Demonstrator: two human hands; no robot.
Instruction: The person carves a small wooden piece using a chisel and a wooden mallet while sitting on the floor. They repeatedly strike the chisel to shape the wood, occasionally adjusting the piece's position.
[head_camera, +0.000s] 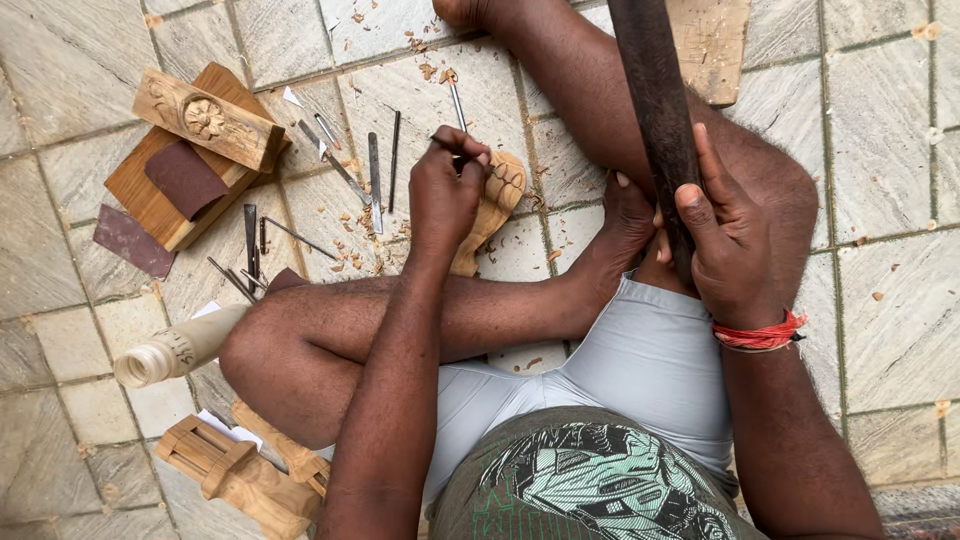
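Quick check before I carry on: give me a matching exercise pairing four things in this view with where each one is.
Things:
1. left hand
2. right hand
3. red thread band
4. sandpaper sheet

Places:
A. draped over the wooden block at upper left
B. gripping the dark wooden mallet
C. around the right wrist
D. holding a chisel against the carved wooden piece on the tiled floor

Pairs: 1-D, 2-B, 3-C, 4-A
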